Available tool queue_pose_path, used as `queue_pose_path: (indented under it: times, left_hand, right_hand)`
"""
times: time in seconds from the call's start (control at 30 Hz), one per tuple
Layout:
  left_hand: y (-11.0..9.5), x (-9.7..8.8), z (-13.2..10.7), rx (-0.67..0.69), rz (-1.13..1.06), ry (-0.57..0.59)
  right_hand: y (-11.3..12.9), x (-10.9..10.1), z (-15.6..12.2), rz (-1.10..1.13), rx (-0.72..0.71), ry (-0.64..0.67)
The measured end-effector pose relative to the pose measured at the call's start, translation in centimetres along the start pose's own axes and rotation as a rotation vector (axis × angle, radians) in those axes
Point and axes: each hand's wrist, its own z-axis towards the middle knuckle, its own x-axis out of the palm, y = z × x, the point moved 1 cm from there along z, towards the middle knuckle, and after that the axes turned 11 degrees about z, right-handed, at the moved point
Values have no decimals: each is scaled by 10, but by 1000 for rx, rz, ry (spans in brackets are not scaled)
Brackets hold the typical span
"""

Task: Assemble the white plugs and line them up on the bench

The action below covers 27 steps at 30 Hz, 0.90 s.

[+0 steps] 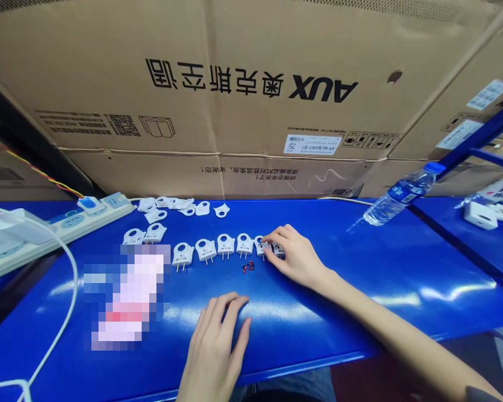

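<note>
Right hand [295,254]: palm down over the right end of the row of plugs [183,257]
Right fingers: bent, with tips touching the fifth plug [260,249] from the left; firm pinch or mere touch, cannot tell
Sixth plug [279,249]: just right of the fifth, partly hidden behind the right hand
Left hand [218,332]: low in the middle, near the front edge of the table [314,365]
Left fingers: loosely spread and slightly bent, holding nothing
Row: six white plugs with ring tops, side by side across the table, pins toward the front edge
Wire bits [248,267]: small, red and black, just in front of the fourth and fifth plugs
Pair of plugs [154,231]: left of the row and a little farther back
White ringed pieces [178,204]: scattered and partly overlapping along the back of the table
Pink patch [140,290]: left of the left hand, too blurred to name
Power strip [73,223]: at back left, with a blue and white plug [91,205] seated in it
White cable [73,279]: looping down the left side
Bottle [398,195]: clear, blue-capped, at back right
Cardboard box [243,123]: behind the table, with print upside down
</note>
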Motion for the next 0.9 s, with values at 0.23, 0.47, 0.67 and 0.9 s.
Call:
queue_pose_path:
  times: [0.23, 0.47, 0.67, 0.9]
  left_hand:
    - [0, -1, 0, -7, 7, 9]
    - [-1, -3, 2, -28, -10, 15]
    - [-4, -5, 1, -65, -109, 7]
    - [-3, -2, -2, -200, -167, -48]
  right_hand:
    - [9, 15, 13, -28, -79, 84]
    - [14, 20, 21, -15, -61, 78]
    - [24, 8, 2, 115, -64, -15]
    - [40, 7, -25, 210, -177, 86]
